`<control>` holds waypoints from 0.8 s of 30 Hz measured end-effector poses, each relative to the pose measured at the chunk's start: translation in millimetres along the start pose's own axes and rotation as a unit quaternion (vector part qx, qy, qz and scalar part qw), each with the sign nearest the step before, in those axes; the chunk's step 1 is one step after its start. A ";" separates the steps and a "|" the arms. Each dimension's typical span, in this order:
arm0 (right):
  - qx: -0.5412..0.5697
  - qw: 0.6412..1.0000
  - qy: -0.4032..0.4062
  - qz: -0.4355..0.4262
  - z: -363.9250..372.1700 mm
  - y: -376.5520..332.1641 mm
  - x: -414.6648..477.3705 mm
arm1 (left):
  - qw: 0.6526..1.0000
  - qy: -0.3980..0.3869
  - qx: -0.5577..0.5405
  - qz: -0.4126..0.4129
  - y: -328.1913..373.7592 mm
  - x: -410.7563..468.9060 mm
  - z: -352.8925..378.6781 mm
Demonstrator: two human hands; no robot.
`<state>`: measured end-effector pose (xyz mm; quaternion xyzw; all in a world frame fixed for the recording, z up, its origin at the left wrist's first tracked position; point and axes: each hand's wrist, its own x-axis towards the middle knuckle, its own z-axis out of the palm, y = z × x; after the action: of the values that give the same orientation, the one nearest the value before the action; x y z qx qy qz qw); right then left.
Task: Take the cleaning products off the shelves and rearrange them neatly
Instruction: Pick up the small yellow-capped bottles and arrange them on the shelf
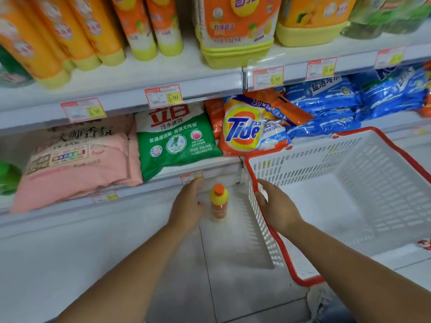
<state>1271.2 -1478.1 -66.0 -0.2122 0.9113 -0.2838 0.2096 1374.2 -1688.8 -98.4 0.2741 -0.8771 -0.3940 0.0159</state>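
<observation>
Top edge crops the orange bottles [93, 31]; fine print on price tags [163, 97] is illegible.

Both bare forearms reach forward and down, converging from the bottom corners of the view. The left hand [186, 203] hangs back-up, fingers loosely extended and pointing ahead (the fingertips are blurred). The right hand [277, 206] is spread, fingers straight and slightly fanned, thumb out to the left, its back toward the camera.

bottle [219, 201] on floor [233, 287] (upright) | basket [303, 164] to its right | shelves [210, 89] behind
</observation>
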 end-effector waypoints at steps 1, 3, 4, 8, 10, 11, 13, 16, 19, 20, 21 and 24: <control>-0.003 1.000 0.022 -0.014 -5.0 -9.3 -0.5 | 0.999 0.038 0.007 0.037 6.8 -4.6 -13.8; 0.005 0.996 0.069 -0.060 -16.8 -33.4 0.2 | 0.987 0.108 0.021 0.113 25.5 -7.4 -45.8; 0.017 0.992 0.089 -0.084 -21.4 -46.6 -0.3 | 0.978 0.146 0.025 0.149 35.6 -9.1 -63.0; 0.036 0.975 0.134 -0.176 -46.9 -116.3 18.4 | 0.917 0.292 0.099 0.251 79.6 0.4 -144.5; 0.036 0.962 0.154 -0.222 -59.5 -155.4 29.7 | 0.898 0.332 0.144 0.248 88.8 11.5 -184.1; 0.037 0.957 0.159 -0.240 -66.1 -175.2 36.1 | 0.894 0.338 0.164 0.244 92.0 20.4 -201.7; 0.052 0.952 0.153 -0.262 -76.7 -210.4 52.4 | 0.898 0.313 0.202 0.234 92.6 39.2 -229.0; 0.065 0.940 0.170 -0.288 -82.6 -249.0 86.7 | 0.921 0.221 0.254 0.197 78.1 69.4 -240.5; 0.070 0.935 0.183 -0.295 -85.2 -278.6 125.8 | 0.916 0.220 0.274 0.195 53.1 93.2 -230.3; 0.084 0.934 0.176 -0.298 -85.7 -286.9 138.5 | 0.905 0.247 0.276 0.210 46.6 98.2 -225.1; 0.106 0.932 0.174 -0.300 -85.8 -293.3 152.2 | 0.891 0.281 0.276 0.228 41.6 103.4 -220.7; 0.157 0.930 0.191 -0.272 -84.6 -304.6 194.5 | 0.847 0.362 0.285 0.266 32.8 114.6 -213.8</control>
<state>1150.4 -1768.3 131.4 -0.3578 0.7853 -0.5047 -0.0227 1313.7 -1873.6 50.4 0.1458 -0.9224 0.0199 0.3572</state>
